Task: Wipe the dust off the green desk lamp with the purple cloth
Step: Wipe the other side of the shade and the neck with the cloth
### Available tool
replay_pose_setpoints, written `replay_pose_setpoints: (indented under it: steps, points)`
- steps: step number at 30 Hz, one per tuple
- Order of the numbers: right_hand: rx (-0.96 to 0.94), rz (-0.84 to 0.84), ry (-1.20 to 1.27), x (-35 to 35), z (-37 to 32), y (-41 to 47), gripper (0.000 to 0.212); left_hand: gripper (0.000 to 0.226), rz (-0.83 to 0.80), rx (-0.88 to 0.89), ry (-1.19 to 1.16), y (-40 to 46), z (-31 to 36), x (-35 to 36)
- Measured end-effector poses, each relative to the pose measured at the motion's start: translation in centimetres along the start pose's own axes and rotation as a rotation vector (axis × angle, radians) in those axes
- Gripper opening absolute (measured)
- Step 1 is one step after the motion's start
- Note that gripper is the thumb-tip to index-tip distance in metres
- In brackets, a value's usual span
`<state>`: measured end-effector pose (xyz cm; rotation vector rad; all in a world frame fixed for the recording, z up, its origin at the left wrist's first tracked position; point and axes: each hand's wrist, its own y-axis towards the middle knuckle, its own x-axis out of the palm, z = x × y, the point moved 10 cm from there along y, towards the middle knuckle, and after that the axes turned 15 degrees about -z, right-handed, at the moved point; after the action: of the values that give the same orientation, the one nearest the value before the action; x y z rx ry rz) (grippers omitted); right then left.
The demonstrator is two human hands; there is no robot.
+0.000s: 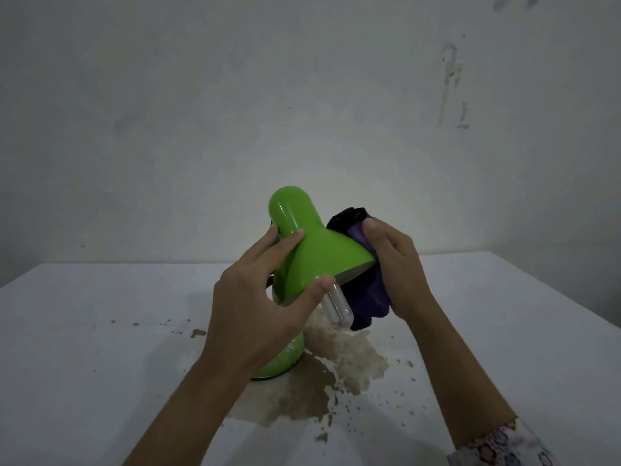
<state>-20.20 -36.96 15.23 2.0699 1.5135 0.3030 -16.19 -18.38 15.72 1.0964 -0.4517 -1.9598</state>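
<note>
The green desk lamp point(311, 253) stands on the white table point(100, 364), its shade tilted toward the right with a clear bulb point(337, 309) poking out below the rim. My left hand point(258, 307) grips the shade from the near side, thumb at the rim, fingers up on the neck. Its round green base point(285, 359) shows under my left wrist. My right hand point(396, 270) holds the bunched purple cloth point(369, 294) against the shade's right edge. Part of the cloth hangs below the rim, and a dark fold sticks up behind the shade.
A large brownish stain point(329, 375) with scattered specks spreads on the table around and in front of the lamp base. A marked grey wall point(302, 112) rises just behind the table's far edge. The table's right edge runs diagonally at the right.
</note>
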Motion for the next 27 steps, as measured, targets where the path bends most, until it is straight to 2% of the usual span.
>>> replay_pose_setpoints:
  steps: [2,4,8,11,15,18,20,22,24,27]
  points:
    - [0.116,0.028,0.24,0.2,2.9,-0.1,0.032,0.066,0.002,-0.004,-0.027,-0.1,-0.2,0.0]
    - [0.177,0.01,0.431,1.1,5.4,-0.6,0.045,0.067,0.006,-0.01,-0.055,-0.2,-0.3,0.0]
    - [0.071,-0.124,0.616,3.1,6.3,-1.3,0.068,0.066,0.015,-0.024,-0.092,-0.4,-0.6,0.0]
    - [-0.012,-0.141,0.574,3.1,6.2,-1.5,0.066,0.066,0.009,-0.044,-0.102,-0.3,-0.6,0.1]
    - [0.041,0.067,0.42,1.4,7.1,-1.5,0.087,0.069,-0.055,-0.04,-0.004,0.1,-0.6,-0.1]
    - [0.084,0.147,0.334,0.9,7.5,-1.6,0.056,0.066,-0.111,0.045,0.013,0.6,-1.4,-0.8]
    - [0.109,0.194,0.236,0.6,7.3,-1.8,0.05,0.064,-0.104,0.061,-0.031,0.4,-3.7,-1.2]
    - [0.052,0.214,0.17,0.5,6.3,-1.9,0.059,0.071,-0.149,-0.08,-0.097,-0.3,-8.2,-0.6]
    - [0.001,0.205,0.104,0.6,5.6,-1.9,0.075,0.093,-0.26,-0.325,-0.094,-1.8,-13.3,1.4]
    - [-0.022,0.212,0.057,0.5,5.3,-1.7,0.078,0.127,-0.455,-0.603,0.018,-4.6,-18.7,4.9]
